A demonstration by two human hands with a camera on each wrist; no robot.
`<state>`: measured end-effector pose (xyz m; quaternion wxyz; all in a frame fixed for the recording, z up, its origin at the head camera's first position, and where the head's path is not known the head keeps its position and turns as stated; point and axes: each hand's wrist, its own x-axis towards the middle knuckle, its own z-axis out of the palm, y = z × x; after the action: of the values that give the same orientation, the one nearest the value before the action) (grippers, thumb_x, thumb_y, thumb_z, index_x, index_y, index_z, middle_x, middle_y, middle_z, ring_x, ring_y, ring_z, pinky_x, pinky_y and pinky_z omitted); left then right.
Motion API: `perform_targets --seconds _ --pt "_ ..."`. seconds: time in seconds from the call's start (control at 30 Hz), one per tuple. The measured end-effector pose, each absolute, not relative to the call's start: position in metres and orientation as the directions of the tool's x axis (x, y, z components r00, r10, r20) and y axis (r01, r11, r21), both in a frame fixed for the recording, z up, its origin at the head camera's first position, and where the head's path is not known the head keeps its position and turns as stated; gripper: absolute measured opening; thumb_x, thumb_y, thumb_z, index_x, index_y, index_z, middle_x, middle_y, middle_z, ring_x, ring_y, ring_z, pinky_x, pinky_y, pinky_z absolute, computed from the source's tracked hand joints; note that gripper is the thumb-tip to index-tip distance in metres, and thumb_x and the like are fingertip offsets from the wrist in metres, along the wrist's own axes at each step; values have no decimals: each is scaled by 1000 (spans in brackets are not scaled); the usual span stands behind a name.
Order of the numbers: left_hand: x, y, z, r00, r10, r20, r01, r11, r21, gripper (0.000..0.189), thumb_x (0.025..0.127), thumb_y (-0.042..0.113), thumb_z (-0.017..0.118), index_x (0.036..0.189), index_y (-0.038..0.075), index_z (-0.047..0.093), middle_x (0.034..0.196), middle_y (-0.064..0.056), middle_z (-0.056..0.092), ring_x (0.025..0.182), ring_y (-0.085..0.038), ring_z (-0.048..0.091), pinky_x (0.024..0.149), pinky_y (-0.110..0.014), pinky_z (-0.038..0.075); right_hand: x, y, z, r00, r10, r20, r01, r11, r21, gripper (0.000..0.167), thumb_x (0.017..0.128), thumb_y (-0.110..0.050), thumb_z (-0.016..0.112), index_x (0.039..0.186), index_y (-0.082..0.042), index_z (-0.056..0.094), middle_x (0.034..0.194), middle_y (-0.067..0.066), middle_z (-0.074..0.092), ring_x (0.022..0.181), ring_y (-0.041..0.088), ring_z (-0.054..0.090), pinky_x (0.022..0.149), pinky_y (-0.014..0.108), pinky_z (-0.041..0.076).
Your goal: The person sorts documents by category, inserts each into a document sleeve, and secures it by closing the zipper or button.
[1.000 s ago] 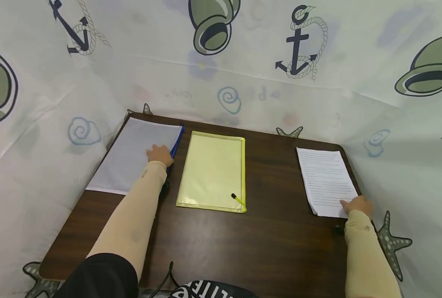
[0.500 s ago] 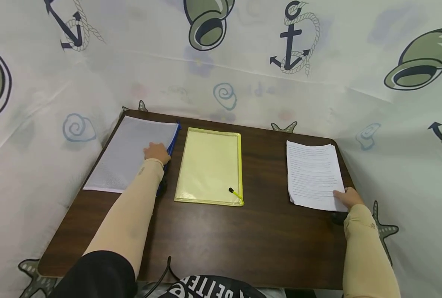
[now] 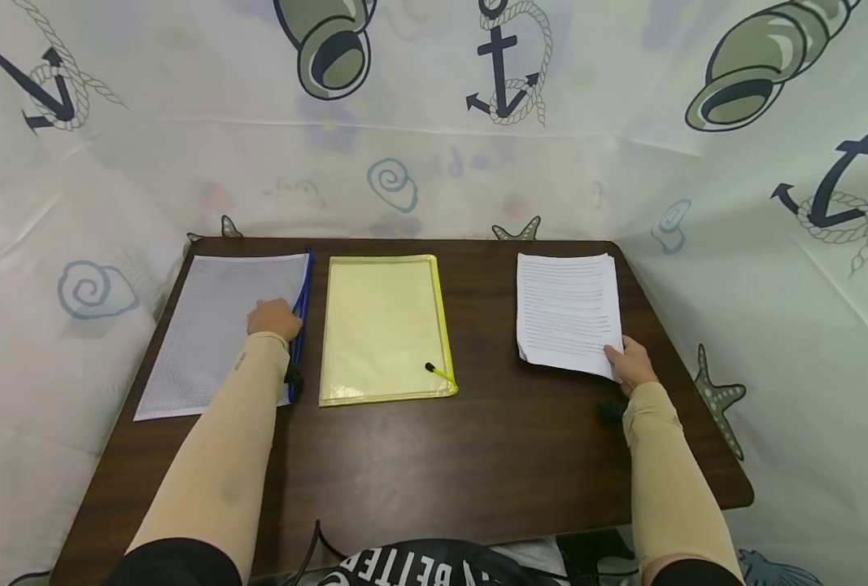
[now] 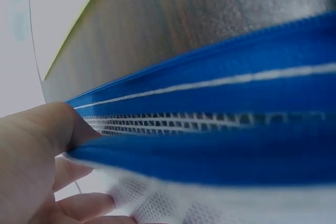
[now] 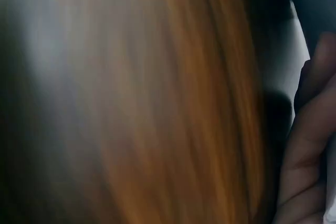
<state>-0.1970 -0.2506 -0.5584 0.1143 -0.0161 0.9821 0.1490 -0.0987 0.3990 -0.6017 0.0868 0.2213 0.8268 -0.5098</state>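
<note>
At the desk's left lies a white mesh zip pouch (image 3: pixel 207 334) with a blue zip edge along its right side. My left hand (image 3: pixel 274 319) pinches the upper blue edge (image 4: pixel 173 156) between thumb and fingers. In the left wrist view the two blue edges stand apart, with mesh visible between them. On the right, a stack of handwritten lined sheets (image 3: pixel 569 309) is gripped at its near right corner by my right hand (image 3: pixel 631 364), thumb on top. That corner appears slightly raised. In the right wrist view, curled fingers (image 5: pixel 302 166) show at the right edge; the rest is blurred.
A yellow zip pouch (image 3: pixel 378 325) lies flat between the mesh pouch and the sheets, its zip pull (image 3: pixel 442 373) near the lower right corner. All rest on a dark brown desk (image 3: pixel 434 472). A patterned white sheet (image 3: pixel 434 138) hangs behind and beside the desk.
My right hand has moved left and away from me with the sheets, drawing them in from the desk's right edge. My left hand keeps its place on the mesh pouch. The head view has turned.
</note>
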Motion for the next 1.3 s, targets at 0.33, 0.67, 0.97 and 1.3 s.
perform_targets --seconds 0.33,0.67,0.97,1.3 --pt "-197 -247 -567 -965 -33 -261 -107 956 274 43 97 20 49 109 -18 65 129 -48 49 115 -62 51 92 -65 50 -101 366 -605 -909 210 -359 397 175 -901 56 109 -22 46 157 1 28 149 21 45 99 4 59 79 18 51" --pt "-196 -244 -556 -968 -2 -250 -80 950 301 36 95 20 43 65 2 52 118 -42 60 111 -57 57 90 -60 51 -117 326 -607 -939 136 -316 330 96 -939 53 109 -17 47 156 2 30 147 24 45 98 6 62 79 19 53" --pt "-188 -240 -551 -967 -12 -256 -93 947 307 36 95 20 46 62 7 45 63 -10 50 62 -26 47 62 -43 47 -118 313 -607 -940 124 -317 328 82 -941 51 109 -15 47 154 3 31 141 21 49 95 5 63 78 18 54" --pt "-194 -238 -552 -964 -42 -263 -125 943 308 32 94 18 39 67 4 48 66 -13 50 62 -29 48 58 -41 45 -127 247 -586 -952 -15 -306 303 105 -947 50 108 -14 48 154 1 34 135 23 57 92 14 68 73 25 57"
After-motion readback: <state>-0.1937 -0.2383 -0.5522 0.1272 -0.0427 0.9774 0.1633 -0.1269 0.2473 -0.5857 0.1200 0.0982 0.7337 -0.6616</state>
